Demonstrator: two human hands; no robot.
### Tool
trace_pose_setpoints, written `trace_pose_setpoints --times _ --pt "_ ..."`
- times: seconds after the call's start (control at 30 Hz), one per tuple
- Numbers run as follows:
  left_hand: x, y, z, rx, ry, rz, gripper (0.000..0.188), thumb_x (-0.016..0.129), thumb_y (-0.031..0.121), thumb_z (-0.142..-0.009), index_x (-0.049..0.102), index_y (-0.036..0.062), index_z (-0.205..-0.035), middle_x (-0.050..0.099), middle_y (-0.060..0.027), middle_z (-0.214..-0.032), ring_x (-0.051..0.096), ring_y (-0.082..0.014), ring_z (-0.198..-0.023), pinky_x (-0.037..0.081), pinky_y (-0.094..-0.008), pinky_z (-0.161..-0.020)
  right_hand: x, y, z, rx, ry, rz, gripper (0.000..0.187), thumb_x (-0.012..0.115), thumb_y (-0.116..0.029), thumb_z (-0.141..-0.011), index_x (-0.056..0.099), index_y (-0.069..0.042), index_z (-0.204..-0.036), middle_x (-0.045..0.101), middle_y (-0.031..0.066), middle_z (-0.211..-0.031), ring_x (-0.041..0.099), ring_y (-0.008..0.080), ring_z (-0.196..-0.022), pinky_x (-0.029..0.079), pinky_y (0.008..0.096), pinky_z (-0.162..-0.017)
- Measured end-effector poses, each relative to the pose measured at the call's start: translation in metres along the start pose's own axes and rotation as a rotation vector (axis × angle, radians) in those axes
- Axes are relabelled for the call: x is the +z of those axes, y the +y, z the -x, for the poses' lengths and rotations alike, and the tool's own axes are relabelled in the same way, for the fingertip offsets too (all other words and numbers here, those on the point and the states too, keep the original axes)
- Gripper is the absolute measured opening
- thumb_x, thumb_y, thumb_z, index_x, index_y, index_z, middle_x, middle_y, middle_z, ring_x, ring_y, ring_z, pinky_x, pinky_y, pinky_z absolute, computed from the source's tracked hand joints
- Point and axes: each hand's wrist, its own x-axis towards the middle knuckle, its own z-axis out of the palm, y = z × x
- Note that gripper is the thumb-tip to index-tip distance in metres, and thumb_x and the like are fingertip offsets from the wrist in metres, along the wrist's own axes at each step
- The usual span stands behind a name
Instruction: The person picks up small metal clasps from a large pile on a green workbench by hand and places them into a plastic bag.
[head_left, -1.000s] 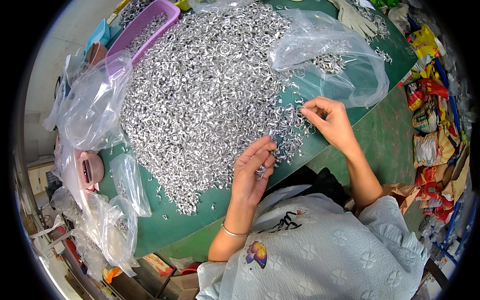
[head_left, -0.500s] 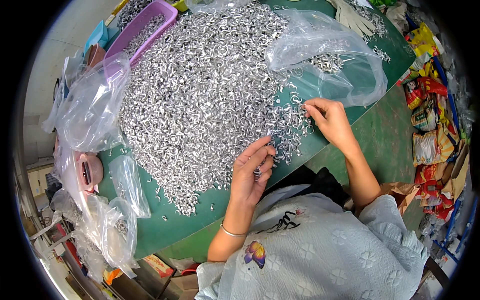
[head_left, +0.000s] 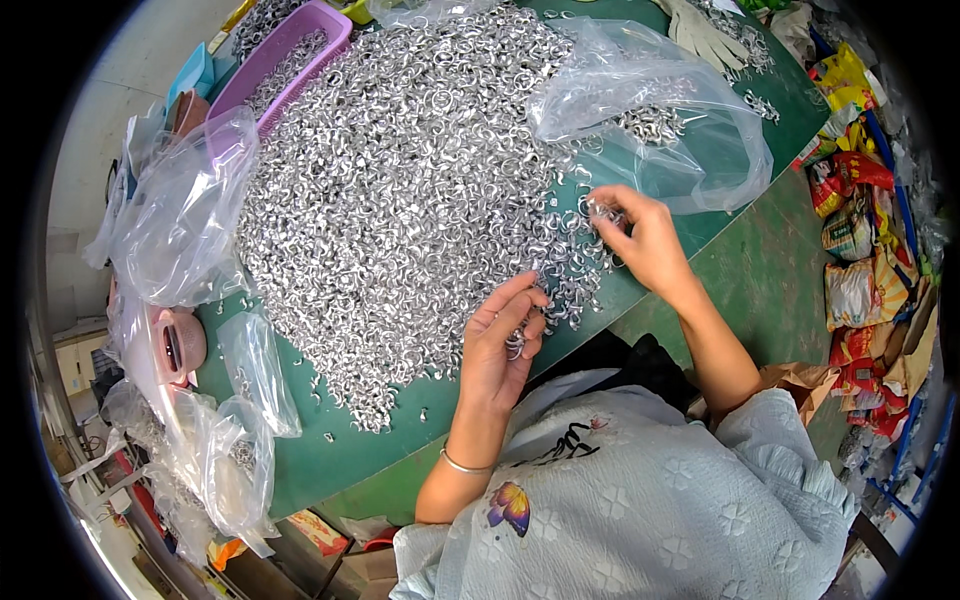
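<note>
A broad heap of small silvery metal rings point(head_left: 400, 190), many of them open curved pieces, covers much of the green table point(head_left: 330, 460). At the heap's near right edge, my left hand point(head_left: 495, 350) is palm up with curled fingers. Several rings show inside its fingers and it is closed on them. My right hand point(head_left: 650, 245) is over the thinner scatter of rings at the right edge. Its thumb and fingers curl around some rings; how many is hidden by the fingers.
A purple basket point(head_left: 330, 35) with more rings stands at the far left. A clear plastic bag point(head_left: 720, 160) lies far right, beside a white glove point(head_left: 700, 35). More clear bags point(head_left: 185, 230) and a pink container point(head_left: 180, 340) line the left edge. Colourful packages point(head_left: 855, 300) sit beyond the table at right.
My right hand has shifted slightly left, its fingers now curled around rings where it was pinching at the edge of the scatter. My left hand has barely moved.
</note>
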Motion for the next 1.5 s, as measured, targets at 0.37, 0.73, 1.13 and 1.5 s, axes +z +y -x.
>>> trace_pose_setpoints --times 0.37,0.73,1.13,1.5 --pt "-0.004 -0.002 -0.001 0.001 -0.020 0.045 0.029 0.055 0.004 -0.088 0.055 -0.0011 -0.117 0.061 -0.0072 -0.090 0.047 -0.0092 -0.064 0.036 -0.0186 -0.049 -0.011 -0.002 -0.007 0.041 -0.056 -0.534 0.028 0.042 0.003 -0.092 0.051 0.004 -0.118 0.063 0.0124 -0.105 0.060 0.0143 -0.093 0.046 0.0259 -0.082" --pt "-0.003 -0.002 0.000 0.013 0.001 0.023 0.028 0.055 0.005 -0.089 0.055 0.0002 -0.116 0.061 -0.0065 -0.090 0.046 -0.0092 -0.065 0.036 -0.0190 -0.050 -0.013 -0.002 -0.002 0.003 -0.003 -0.457 0.024 0.046 0.002 -0.091 0.054 0.004 -0.114 0.064 0.0113 -0.102 0.060 0.0154 -0.099 0.044 0.0271 -0.090" --pt "-0.004 -0.001 0.003 -0.002 -0.015 0.036 0.032 0.051 0.003 -0.089 0.050 -0.0003 -0.121 0.053 -0.0070 -0.088 0.037 -0.0059 -0.056 0.028 -0.0151 -0.041 -0.018 -0.003 0.002 -0.199 0.088 0.234 0.019 0.057 0.006 -0.078 0.061 0.002 -0.096 0.061 0.0107 -0.094 0.060 0.0276 -0.084 0.047 0.0351 -0.074" --pt "-0.004 -0.004 0.007 0.001 -0.076 0.066 0.023 0.045 0.021 -0.097 0.057 0.0012 -0.098 0.034 0.0012 -0.062 0.029 -0.0052 -0.048 0.021 -0.0164 -0.037 -0.009 -0.014 0.008 -0.342 0.040 0.452 0.025 0.061 0.005 -0.075 0.059 0.000 -0.099 0.056 0.0105 -0.102 0.051 0.0300 -0.094 0.041 0.0381 -0.081"
